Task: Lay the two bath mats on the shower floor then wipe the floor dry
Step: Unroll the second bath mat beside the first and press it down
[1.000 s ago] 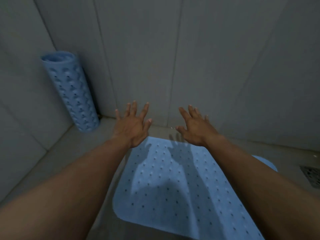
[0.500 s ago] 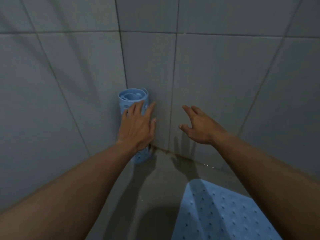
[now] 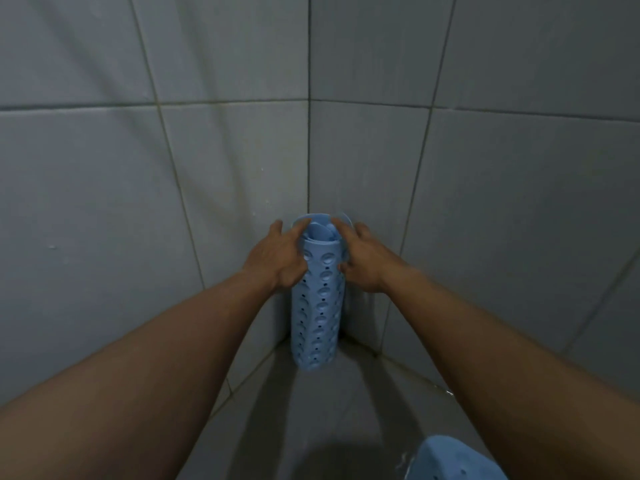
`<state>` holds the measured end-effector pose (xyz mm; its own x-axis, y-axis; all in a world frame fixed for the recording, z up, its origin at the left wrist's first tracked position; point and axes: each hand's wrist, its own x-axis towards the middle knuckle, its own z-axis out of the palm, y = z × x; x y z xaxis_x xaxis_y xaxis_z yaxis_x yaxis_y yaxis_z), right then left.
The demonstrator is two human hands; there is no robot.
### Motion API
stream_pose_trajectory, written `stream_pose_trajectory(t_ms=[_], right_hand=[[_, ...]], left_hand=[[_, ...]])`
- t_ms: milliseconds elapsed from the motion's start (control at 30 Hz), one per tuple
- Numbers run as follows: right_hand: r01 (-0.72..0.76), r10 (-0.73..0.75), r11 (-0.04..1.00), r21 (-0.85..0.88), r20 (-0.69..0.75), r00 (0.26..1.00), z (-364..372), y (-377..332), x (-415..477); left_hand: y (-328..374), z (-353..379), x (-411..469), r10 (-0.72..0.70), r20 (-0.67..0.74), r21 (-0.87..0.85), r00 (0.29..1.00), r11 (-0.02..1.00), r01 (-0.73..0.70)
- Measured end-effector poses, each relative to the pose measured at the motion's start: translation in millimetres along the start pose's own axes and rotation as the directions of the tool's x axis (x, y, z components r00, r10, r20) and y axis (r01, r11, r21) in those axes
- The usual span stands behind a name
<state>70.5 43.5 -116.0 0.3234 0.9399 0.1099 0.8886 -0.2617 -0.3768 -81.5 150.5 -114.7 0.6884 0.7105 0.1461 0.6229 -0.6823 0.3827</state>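
- Since half a second earlier, both hands had closed on the rolled bath mat. Back then only the left one lay against it, and the right hung apart in the air.
- At the left, the left hand gripped the roll's left side near its top, fingers curled round it and reaching up to the open rim.
- Between the two hands, the rolled bath mat stood upright in the corner where the tiled walls met. Its lower end was down at the shower floor, and its suction cups faced outward.
- Just right of the roll, the right hand held the right side at the same height, fingers wrapped round it.
- At the bottom right, the flat bath mat showed only one corner, lying on the floor well apart from the roll.
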Motion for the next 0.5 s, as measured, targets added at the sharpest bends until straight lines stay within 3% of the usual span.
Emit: stream_pose_trajectory(t_ms=[300,500], right_hand=[[0.065,-0.027,0.977,0.204,-0.184,0.983,19.5,9.2,-23.1],[0.022,0.064,0.96,0.279,-0.295,0.953,10.4,-3.6,-78.7]], left_hand=[[9.0,19.6,-20.2,0.073,-0.141,-0.29,0.987,0.951,-0.112],[27.7,5.0,-54.1,0.145,-0.135,-0.265,0.98,0.948,-0.176]])
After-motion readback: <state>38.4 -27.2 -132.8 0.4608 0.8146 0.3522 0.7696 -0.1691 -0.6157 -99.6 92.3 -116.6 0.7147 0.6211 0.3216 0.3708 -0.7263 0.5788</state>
